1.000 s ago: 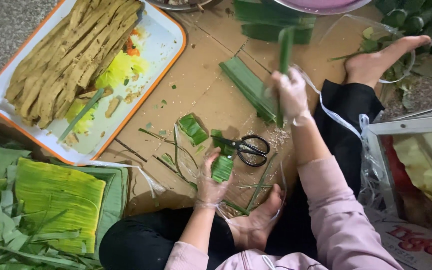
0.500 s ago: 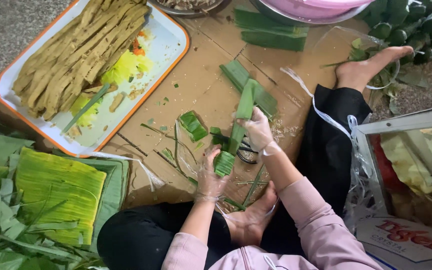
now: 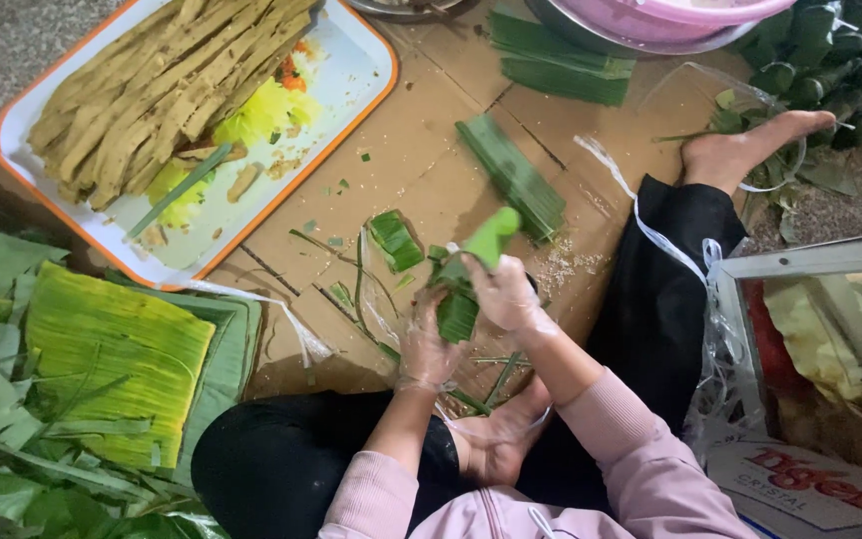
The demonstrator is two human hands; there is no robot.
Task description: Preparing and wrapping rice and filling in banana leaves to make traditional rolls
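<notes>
at far left lies a stack of banana leaves (image 3: 112, 349), with an orange-rimmed tray (image 3: 351, 70) of tan strips above it. toward the middle, over the cardboard (image 3: 431, 150), the left hand (image 3: 426, 344) is closed around the lower end of a folded green leaf strip (image 3: 458, 314). just right, the right hand (image 3: 504, 292) grips the strip's upper part, bending it. further right sits a clear plastic box (image 3: 820, 260).

Both gloved hands, left hand (image 3: 425, 344) and right hand (image 3: 507, 296), pinch a folded green leaf strip (image 3: 471, 269) (its top blurred) over the cardboard sheet's (image 3: 431, 150) near edge.
</notes>
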